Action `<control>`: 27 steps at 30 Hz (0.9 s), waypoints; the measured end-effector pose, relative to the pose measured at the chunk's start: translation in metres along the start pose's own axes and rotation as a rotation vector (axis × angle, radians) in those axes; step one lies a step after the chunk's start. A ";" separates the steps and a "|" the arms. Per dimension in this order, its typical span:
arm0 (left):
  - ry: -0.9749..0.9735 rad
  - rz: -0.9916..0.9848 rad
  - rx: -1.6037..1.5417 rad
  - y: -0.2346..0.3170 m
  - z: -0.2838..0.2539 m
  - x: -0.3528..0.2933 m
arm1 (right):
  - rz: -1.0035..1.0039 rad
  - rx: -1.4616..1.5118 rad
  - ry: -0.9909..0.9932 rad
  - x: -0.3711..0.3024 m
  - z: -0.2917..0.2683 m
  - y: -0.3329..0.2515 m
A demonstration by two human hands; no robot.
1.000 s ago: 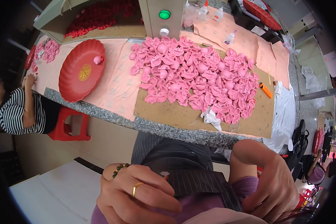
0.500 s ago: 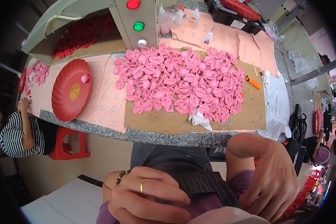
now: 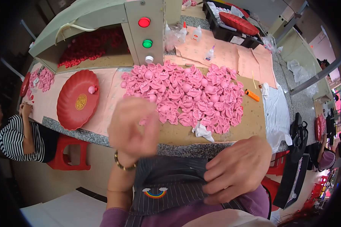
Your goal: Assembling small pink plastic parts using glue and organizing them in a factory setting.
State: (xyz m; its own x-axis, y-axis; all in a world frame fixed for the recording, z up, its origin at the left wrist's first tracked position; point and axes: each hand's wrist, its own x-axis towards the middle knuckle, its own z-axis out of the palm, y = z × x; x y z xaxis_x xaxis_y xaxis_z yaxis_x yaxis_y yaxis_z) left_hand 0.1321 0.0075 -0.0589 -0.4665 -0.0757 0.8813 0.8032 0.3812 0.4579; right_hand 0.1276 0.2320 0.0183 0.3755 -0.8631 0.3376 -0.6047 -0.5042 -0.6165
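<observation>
My left hand (image 3: 134,126), smeared by motion, is raised over the table's front edge at the near left corner of a heap of pink shell-shaped pieces (image 3: 193,96). Its fingers look bent, but whether anything is in them cannot be made out. A beaded bracelet (image 3: 124,162) circles that wrist. My right hand (image 3: 240,168) hangs in front of my striped apron (image 3: 178,189), back upward, its fingers loosely bent and slightly apart, with nothing seen in them. The heap, with round balls among the shells, lies on a brown board (image 3: 250,128) just beyond both hands.
A red scalloped plate (image 3: 74,113) holding a small pink ball stands left of the heap. Behind is a grey machine (image 3: 144,7) with red pieces inside. An orange cutter (image 3: 252,95), a white cloth (image 3: 202,131) and several glue bottles (image 3: 196,33) lie around. Another person (image 3: 22,136) sits far left.
My left hand has risen from my lap to the table edge. My right hand has shifted left across the apron. The whole view has tilted, so the table sits lower.
</observation>
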 end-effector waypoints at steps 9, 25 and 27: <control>0.286 -0.715 0.131 -0.191 -0.006 -0.037 | 0.225 -0.094 0.024 0.018 0.023 0.015; 0.385 -0.865 0.007 -0.223 -0.021 -0.047 | 0.254 -0.162 0.073 0.024 0.014 0.032; 0.364 -0.864 0.014 -0.223 -0.025 -0.051 | 0.248 -0.100 0.053 0.028 0.018 0.037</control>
State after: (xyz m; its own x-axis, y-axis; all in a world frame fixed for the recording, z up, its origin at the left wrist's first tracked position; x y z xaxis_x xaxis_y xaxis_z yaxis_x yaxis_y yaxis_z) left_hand -0.0139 -0.0968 -0.2030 -0.7525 -0.6209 0.2196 0.2264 0.0692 0.9716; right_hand 0.1289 0.1895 -0.0077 0.1717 -0.9595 0.2235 -0.7406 -0.2753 -0.6130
